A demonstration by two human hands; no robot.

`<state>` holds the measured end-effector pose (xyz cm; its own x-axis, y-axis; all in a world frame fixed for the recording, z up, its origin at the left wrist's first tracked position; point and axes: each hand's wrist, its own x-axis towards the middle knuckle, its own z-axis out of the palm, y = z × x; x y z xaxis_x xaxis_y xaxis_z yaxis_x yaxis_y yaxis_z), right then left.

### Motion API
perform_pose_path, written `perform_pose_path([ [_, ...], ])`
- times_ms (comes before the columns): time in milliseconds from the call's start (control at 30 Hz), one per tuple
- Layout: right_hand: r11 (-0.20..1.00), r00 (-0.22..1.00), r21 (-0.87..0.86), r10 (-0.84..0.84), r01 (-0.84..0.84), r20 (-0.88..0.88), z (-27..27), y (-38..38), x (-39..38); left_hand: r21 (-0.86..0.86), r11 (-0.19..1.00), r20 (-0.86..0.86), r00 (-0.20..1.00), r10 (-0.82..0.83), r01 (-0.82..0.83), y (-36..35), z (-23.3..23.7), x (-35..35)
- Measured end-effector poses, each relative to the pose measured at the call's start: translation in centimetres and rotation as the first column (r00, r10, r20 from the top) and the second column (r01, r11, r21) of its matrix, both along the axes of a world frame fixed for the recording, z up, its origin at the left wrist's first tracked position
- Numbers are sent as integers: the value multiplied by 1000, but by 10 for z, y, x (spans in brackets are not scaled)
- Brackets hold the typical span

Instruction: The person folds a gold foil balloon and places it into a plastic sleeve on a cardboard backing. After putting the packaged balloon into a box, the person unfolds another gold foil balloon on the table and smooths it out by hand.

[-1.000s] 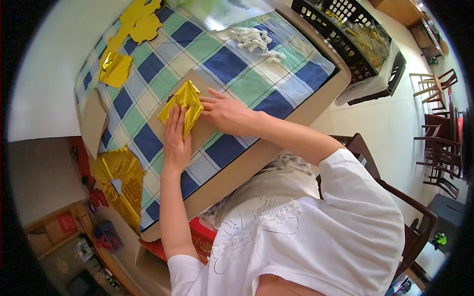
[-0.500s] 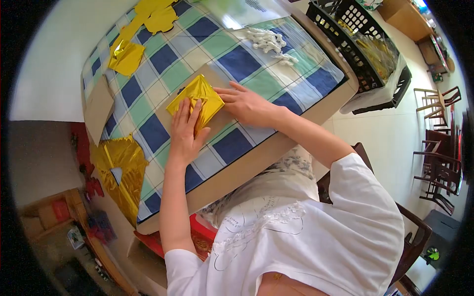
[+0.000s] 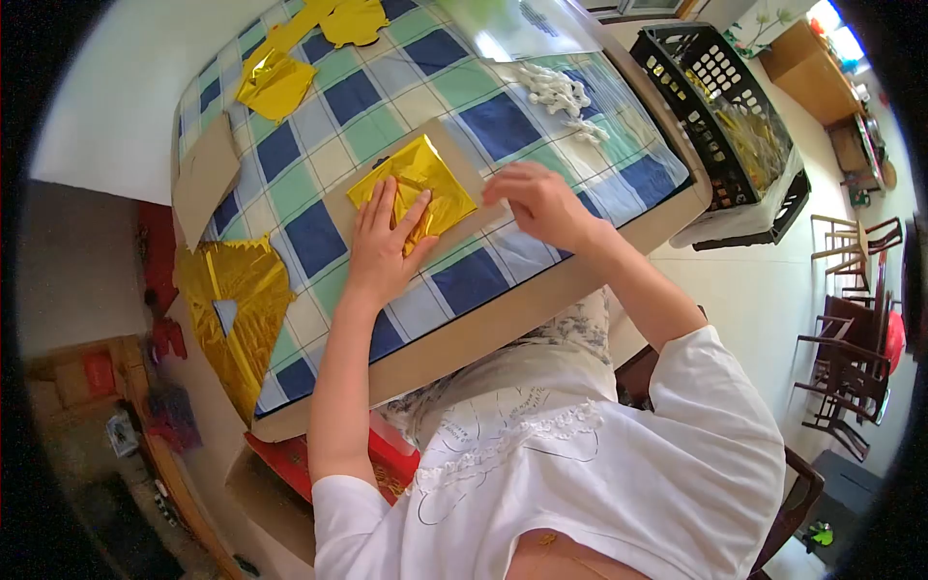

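A folded packet of shiny gold foil [image 3: 454,200] lies on a piece of brown cardboard [image 3: 462,159] on the checked tablecloth. My left hand [image 3: 385,246] rests flat on the foil with its fingers stretched out, covering part of it. To the right of the packet, my right hand [image 3: 546,208] is raised near the cardboard's edge, apart from the foil. Its fingers are loosely bent, a little blurred, and nothing shows in them. A small dark scalloped bit peeks out at the packet's upper left edge.
More gold foil lies at the table's left edge [image 3: 237,309] and far side. Brown cardboard [image 3: 208,179] overhangs the left edge. White tassel-like pieces [image 3: 556,89] and a clear plastic sheet [image 3: 522,29] lie at the far right. A black crate [image 3: 696,106] stands beyond the table.
My right hand has come off the foil's right edge and moved away to the right, its fingers bending. My left hand stays on the foil. The whole view has shifted slightly.
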<state>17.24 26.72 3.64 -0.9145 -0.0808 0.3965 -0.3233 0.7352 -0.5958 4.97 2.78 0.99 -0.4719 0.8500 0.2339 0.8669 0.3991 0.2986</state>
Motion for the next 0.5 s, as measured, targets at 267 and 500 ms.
perform_pose_path([
  [267,949,977,255,-152,187,-151,-20,-57,-77,-116,993,-75,997,-2,-7,-3,-1,-1],
  [500,929,980,311,-187,199,-68,-41,-57,-86,296,953,95,994,47,-73,-13,-4,2],
])
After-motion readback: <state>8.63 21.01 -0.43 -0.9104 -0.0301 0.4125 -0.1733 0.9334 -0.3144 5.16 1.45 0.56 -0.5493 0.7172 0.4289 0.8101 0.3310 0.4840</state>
